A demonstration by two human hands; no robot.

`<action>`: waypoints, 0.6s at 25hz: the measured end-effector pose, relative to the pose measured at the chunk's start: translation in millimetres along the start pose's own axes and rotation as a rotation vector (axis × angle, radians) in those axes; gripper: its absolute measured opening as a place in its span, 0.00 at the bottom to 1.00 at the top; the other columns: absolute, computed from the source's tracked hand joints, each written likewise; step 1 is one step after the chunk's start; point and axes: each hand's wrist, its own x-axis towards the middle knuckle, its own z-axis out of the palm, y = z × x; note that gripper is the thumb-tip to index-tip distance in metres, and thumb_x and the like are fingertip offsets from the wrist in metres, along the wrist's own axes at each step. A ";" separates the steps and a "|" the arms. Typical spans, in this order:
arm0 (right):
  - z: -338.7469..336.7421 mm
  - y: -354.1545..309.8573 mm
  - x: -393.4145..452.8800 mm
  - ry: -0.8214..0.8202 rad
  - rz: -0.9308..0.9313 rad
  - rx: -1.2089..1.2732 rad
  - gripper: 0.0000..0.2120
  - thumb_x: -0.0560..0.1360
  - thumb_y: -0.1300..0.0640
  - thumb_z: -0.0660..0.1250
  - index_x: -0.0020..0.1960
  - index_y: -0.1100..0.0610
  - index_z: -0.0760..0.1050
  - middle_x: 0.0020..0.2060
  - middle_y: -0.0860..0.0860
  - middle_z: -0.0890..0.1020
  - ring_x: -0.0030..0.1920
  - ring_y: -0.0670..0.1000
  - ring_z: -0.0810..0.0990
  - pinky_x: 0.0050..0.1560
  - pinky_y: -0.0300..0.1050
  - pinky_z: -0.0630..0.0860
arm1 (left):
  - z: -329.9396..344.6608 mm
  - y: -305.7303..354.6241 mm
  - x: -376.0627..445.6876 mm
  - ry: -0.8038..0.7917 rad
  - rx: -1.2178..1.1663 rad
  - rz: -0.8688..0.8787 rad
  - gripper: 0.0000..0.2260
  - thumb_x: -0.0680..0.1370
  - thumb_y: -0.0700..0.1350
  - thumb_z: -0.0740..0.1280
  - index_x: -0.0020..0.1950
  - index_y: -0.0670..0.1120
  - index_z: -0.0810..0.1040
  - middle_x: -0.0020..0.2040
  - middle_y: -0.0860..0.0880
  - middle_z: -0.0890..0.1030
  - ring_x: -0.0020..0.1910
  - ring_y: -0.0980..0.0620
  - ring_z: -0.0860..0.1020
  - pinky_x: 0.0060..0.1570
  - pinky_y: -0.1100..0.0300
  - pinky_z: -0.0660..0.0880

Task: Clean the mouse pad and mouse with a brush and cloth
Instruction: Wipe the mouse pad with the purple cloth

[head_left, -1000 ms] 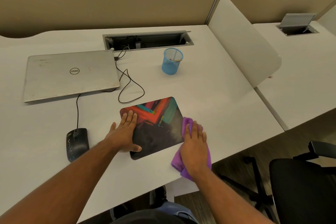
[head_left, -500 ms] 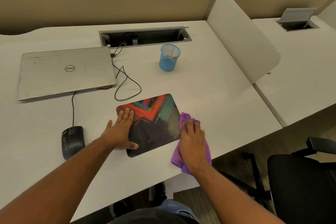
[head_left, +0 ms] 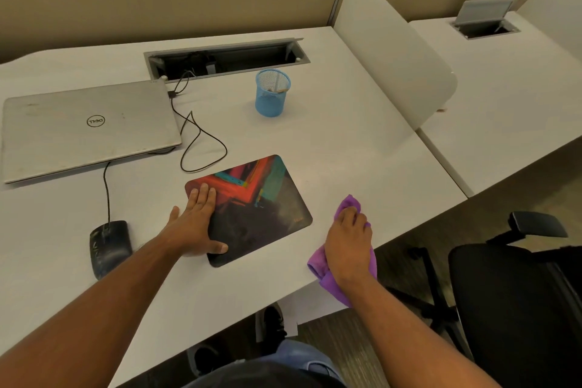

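A colourful mouse pad (head_left: 258,214) lies on the white desk (head_left: 330,142). My left hand (head_left: 195,224) presses flat on the pad's left edge, fingers straight. My right hand (head_left: 349,246) rests on a purple cloth (head_left: 346,205) on the desk just right of the pad, fingers curling over the cloth; the cloth's lower end hangs past the desk's front edge. A black wired mouse (head_left: 108,246) sits to the left of my left arm. A blue mesh cup (head_left: 272,93) at the back holds what looks like a brush handle.
A closed silver laptop (head_left: 85,129) lies at the back left, with a black cable (head_left: 201,148) looping beside it. An open cable tray (head_left: 225,57) is set in the desk. A white divider (head_left: 390,50) stands on the right, a black chair (head_left: 516,293) beyond the desk edge.
My right hand slid the cloth rightward off the pad's edge onto the bare desk, and its fingers curled. My left hand stayed pressed on the pad.
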 end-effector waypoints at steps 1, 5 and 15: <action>2.7 3.8 -4.8 -0.005 0.015 -0.008 0.31 0.77 0.52 0.70 0.73 0.66 0.67 0.70 0.65 0.71 0.67 0.65 0.74 0.66 0.58 0.76 | 0.4 -0.4 0.4 0.001 -0.003 0.003 0.60 0.70 0.65 0.73 0.77 0.48 0.28 0.78 0.48 0.28 0.78 0.46 0.32 0.75 0.38 0.43; 8.4 16.5 -27.6 -0.033 0.080 0.006 0.30 0.78 0.52 0.67 0.73 0.67 0.65 0.69 0.65 0.70 0.65 0.63 0.73 0.64 0.54 0.76 | 1.5 -2.0 1.8 0.012 -0.010 0.013 0.60 0.69 0.65 0.73 0.78 0.48 0.28 0.78 0.48 0.28 0.78 0.46 0.32 0.75 0.38 0.43; 51.3 77.9 -96.1 -0.021 0.251 0.443 0.18 0.77 0.65 0.63 0.67 0.63 0.69 0.59 0.61 0.72 0.56 0.60 0.73 0.54 0.55 0.75 | 4.5 -1.9 4.5 0.030 -0.011 0.019 0.60 0.69 0.66 0.73 0.78 0.48 0.28 0.78 0.48 0.29 0.78 0.46 0.33 0.74 0.38 0.42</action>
